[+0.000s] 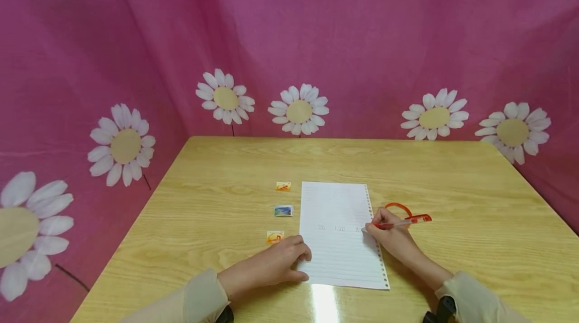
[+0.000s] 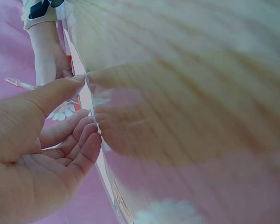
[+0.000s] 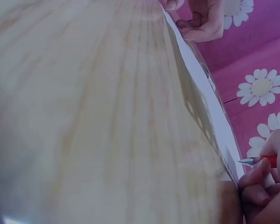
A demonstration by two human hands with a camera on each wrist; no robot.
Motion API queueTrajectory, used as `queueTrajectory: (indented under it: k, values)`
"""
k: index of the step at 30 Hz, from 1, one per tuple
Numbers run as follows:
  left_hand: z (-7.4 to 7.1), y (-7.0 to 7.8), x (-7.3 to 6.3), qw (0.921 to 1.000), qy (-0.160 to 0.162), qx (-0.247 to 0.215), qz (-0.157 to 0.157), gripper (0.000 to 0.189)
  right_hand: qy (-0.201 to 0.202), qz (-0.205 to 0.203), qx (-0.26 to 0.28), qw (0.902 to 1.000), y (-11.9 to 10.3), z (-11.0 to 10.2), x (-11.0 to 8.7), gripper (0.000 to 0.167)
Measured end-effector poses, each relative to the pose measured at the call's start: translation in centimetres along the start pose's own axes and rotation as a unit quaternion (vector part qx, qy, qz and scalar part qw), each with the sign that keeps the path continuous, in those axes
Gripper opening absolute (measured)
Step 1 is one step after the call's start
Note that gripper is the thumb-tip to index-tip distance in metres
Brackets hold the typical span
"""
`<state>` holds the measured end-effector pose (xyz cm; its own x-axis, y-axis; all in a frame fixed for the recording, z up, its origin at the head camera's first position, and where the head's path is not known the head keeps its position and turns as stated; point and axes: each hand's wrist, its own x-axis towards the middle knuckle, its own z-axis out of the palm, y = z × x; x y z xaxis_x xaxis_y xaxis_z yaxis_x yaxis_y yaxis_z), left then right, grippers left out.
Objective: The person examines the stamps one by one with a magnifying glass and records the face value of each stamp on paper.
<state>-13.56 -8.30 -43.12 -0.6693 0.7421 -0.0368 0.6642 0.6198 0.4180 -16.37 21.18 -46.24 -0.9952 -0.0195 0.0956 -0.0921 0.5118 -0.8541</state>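
A white lined sheet of paper (image 1: 334,262) with punched holes down its right side lies on the table. Red handwritten figures cross its middle, reading about 20, 120 and one beginning with 8. My right hand (image 1: 392,238) pinches a red pen (image 1: 420,218) with a clear barrel, its tip at the last figure. In the right wrist view, the metal pen tip (image 3: 247,161) points at the sheet. My left hand (image 1: 282,258) rests on the sheet's left edge, fingers loosely bent and thumb (image 2: 60,91) apart from them.
Left of the sheet, three small picture cards form a column: a yellow one (image 1: 283,187), a blue-green one (image 1: 283,211) and another yellow one (image 1: 275,237) near my left hand. A red ring-shaped thing (image 1: 399,205) lies behind my right hand. Pink flowered cloth (image 1: 362,36) surrounds the wooden table (image 1: 217,172).
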Motion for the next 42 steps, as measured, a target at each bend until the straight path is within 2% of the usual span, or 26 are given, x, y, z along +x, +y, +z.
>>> queueTrajectory:
  k: [12,29,38,42]
  values:
    - [-0.16,0.34,-0.09,0.9999,0.001,0.010,-0.005,0.028,-0.038,-0.019,0.004,0.9991,0.12,-0.25,0.14,0.018]
    - [-0.12,0.43,-0.17,0.9998,-0.001,0.017,-0.009,0.029,-0.030,-0.037,-0.005,0.9988,-0.13,-0.14,-0.03,0.019]
    - [-0.03,0.43,-0.14,0.9998,0.000,0.016,-0.008,0.029,-0.054,-0.032,0.006,0.9980,0.05,-0.42,0.09,0.019]
    - [-0.05,0.36,-0.10,0.9998,-0.002,0.016,-0.010,0.029,-0.054,-0.043,0.006,0.9976,0.15,-0.37,0.14,0.020]
